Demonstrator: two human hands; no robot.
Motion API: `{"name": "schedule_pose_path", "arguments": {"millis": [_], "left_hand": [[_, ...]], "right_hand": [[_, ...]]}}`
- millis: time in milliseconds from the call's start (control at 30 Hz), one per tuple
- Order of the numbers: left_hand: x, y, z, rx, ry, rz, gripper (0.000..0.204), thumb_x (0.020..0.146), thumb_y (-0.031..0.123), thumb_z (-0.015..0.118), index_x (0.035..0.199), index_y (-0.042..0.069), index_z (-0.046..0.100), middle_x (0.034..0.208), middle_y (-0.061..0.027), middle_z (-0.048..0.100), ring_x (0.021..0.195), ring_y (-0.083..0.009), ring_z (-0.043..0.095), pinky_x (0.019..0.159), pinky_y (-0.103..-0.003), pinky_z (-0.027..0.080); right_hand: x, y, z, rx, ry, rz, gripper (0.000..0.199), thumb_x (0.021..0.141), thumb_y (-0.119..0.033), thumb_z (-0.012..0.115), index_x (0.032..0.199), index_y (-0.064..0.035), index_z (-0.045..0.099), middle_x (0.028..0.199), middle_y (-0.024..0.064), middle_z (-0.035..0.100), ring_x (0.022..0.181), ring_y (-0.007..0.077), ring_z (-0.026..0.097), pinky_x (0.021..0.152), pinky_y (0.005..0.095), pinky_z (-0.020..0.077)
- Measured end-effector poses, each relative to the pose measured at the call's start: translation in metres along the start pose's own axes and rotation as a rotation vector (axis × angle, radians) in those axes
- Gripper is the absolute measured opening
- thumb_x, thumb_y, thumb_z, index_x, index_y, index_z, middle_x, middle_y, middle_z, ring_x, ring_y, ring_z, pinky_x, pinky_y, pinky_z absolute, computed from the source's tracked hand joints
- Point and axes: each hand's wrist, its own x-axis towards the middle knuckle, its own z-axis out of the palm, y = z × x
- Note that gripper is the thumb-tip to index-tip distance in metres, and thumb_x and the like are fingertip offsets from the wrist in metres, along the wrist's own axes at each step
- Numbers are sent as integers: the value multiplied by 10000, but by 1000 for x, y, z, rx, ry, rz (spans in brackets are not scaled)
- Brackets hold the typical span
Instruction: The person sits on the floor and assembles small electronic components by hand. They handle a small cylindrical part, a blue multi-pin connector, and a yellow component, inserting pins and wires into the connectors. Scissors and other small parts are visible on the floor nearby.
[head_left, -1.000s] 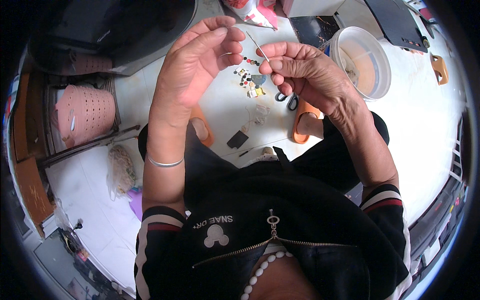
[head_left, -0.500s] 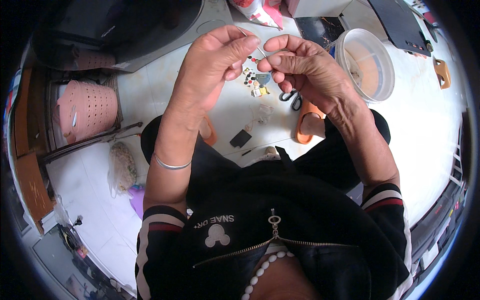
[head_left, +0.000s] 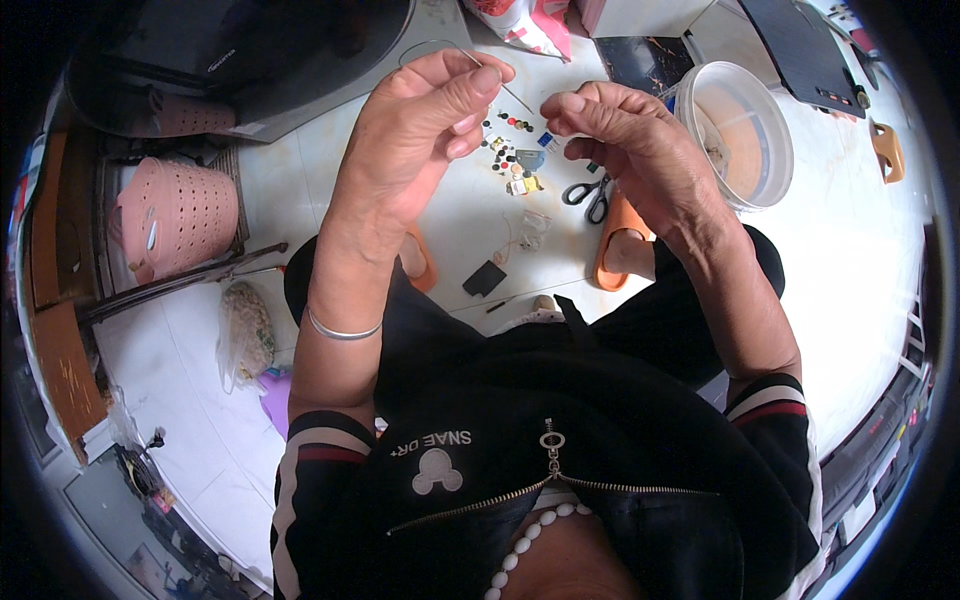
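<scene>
My left hand [head_left: 415, 125] is raised at the upper middle, thumb and forefinger pinched on a thin wire [head_left: 516, 99]. The wire runs down to the right past the fingertips, and its other part seems to loop up behind the hand. Facing it, my right hand [head_left: 635, 135] has thumb and forefinger pressed together close to the wire's tip, with a small gap between. Whether anything tiny sits in that pinch is hidden. Below both hands, several small coloured parts [head_left: 503, 158] and a yellow-and-white piece [head_left: 524, 186] lie on the floor.
Black-handled scissors [head_left: 597, 207] lie by my orange slipper [head_left: 622, 217]. A black flat piece [head_left: 484, 279] and a small clear bag [head_left: 535, 229] are between my feet. A clear plastic bucket [head_left: 777, 140] stands right; a pink perforated basket [head_left: 190, 215] stands left.
My right hand has come off the wire and moved slightly right and down, its fingers drawing together. The left hand keeps its pinch, and more of the wire's end now shows.
</scene>
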Motion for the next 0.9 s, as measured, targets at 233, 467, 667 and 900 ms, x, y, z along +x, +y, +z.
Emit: {"name": "schedule_pose_path", "arguments": {"millis": [233, 467, 667, 900], "left_hand": [[-1, 0, 7, 194, 40, 25, 166, 788, 162, 642, 851, 12, 605, 635, 26, 493, 508, -29, 364, 446, -157, 285], [-2, 0, 11, 245, -7, 23, 161, 782, 158, 648, 865, 23, 616, 682, 19, 546, 508, -21, 363, 444, -146, 276], [-5, 0, 11, 269, 12, 37, 157, 794, 153, 632, 874, 19, 618, 665, 32, 525, 515, -18, 357, 444, -146, 272], [-2, 1, -2, -8, 101, 89, 175, 806, 149, 615, 887, -5, 593, 664, 29, 505, 527, -23, 369, 469, -162, 295]], "right_hand": [[-2, -2, 6, 139, -92, 103, 195, 796, -235, 627, 904, -74, 640, 840, 6, 617, 765, 91, 533, 695, 240, 406], [-1, 0, 4, 149, -152, 119, 160, 789, -224, 640, 859, -80, 638, 758, -13, 596, 709, 74, 518, 646, 215, 395], [0, 0, 5, 150, -149, 94, 132, 778, -193, 652, 834, -74, 638, 718, -12, 586, 667, 67, 510, 619, 203, 397], [-2, 0, 3, 37, -86, 66, 112, 779, -178, 650, 805, -70, 634, 701, -5, 583, 637, 70, 503, 611, 212, 403]]}}
